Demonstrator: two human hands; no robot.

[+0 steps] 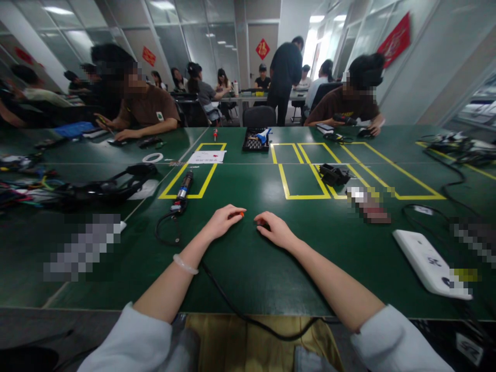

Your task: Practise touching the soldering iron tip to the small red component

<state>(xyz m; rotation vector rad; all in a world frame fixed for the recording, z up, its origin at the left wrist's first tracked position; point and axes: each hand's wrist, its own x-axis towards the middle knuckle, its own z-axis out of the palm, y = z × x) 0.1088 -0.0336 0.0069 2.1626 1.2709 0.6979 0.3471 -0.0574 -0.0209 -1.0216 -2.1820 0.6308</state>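
Note:
My left hand (226, 219) rests low over the green table (236, 279), its fingers closed in a pinch. A small orange piece (242, 214) shows at the fingertips, too small to name. A short gap to the right, my right hand (274, 229) has its fingers curled toward the thumb. Something dark shows under those fingers, and I cannot make out what it is. Beyond my left hand, an electric screwdriver (185, 187) with a cable lies inside a yellow tape outline (209, 181).
A black tray (256, 146) with a blue-and-white item stands ahead. To the right are a black device (334, 174) and a white box (422, 261). Cables and a black frame (112, 187) lie left. A black cable (232, 310) crosses the near edge. Several people sit across the table.

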